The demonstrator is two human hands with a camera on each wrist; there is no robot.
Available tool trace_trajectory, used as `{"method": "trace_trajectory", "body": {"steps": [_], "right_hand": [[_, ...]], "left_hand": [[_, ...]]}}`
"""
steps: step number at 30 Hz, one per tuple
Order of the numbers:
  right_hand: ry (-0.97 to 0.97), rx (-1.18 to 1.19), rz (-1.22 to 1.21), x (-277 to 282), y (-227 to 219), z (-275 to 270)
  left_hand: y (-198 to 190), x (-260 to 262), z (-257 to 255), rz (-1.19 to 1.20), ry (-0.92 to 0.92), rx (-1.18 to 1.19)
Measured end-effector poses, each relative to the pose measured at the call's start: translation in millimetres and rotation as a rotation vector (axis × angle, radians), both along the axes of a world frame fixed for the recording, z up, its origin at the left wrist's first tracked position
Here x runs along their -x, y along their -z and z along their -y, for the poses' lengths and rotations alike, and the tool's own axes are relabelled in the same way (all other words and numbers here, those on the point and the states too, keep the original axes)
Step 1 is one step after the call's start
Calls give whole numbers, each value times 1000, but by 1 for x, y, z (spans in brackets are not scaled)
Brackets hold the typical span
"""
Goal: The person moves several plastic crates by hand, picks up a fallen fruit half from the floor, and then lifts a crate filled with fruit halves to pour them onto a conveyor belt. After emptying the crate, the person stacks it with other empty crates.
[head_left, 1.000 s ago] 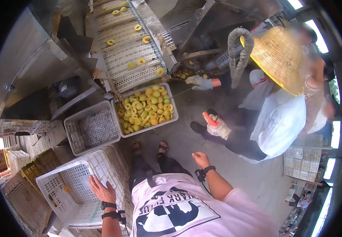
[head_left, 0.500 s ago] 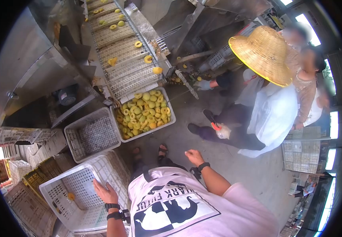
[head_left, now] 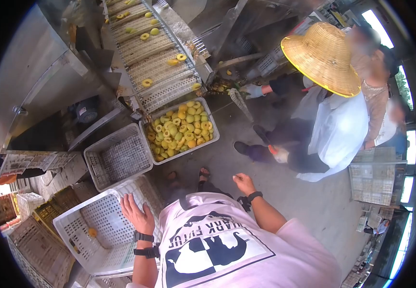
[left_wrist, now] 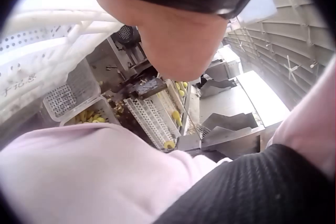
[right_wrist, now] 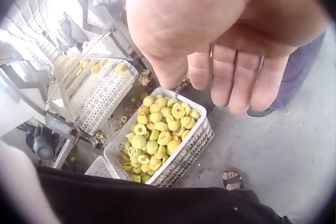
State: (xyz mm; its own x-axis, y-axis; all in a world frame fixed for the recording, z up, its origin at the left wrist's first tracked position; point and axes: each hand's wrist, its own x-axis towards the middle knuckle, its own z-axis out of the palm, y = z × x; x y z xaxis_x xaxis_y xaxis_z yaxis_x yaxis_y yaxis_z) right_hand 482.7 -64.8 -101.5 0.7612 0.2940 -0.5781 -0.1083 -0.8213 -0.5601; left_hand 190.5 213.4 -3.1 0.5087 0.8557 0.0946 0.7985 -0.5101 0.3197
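My left hand [head_left: 137,215], fingers straight, rests at the rim of a tilted white crate [head_left: 103,211] that has one yellow fruit piece [head_left: 92,232] inside. Only part of that hand [left_wrist: 178,45] shows in the left wrist view, beside white crate bars [left_wrist: 63,22]. My right hand [head_left: 244,184] hangs in the air, holding nothing; in the right wrist view its fingers [right_wrist: 231,77] are loosely bent. Halved yellow-green fruit [head_left: 179,129] fills a crate [head_left: 211,140] at the end of a slatted conveyor [head_left: 157,72], which carries a few more halves.
An empty grey crate [head_left: 117,158] stands left of the full one. A person in a straw hat [head_left: 324,57] and white covering [head_left: 340,137] bends at the right, a gloved hand [head_left: 252,91] near the conveyor's end. Stacked crates [head_left: 42,245] stand at the lower left.
The head view has shifted slightly. Fruit halves on the conveyor have changed places. The person's gloved hand lies nearer the conveyor's end, and the hat has moved left. My hands keep much the same pose.
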Motion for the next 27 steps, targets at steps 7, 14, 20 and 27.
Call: {"method": "trace_trajectory", "body": {"steps": [7,14,20,27], "right_hand": [[190,-31,303,-14,-8,5],[114,-62,232,-26,-16,-11],[-223,84,68,-35,111,-11],[-610,161,136,-17,248,12]], "left_hand": [[45,-82,-60,9,245,382],[166,-142,-108,-297,55,563],[360,-154,-166,-372,-425,728],[578,-163,-234,-19,-605,745]]}}
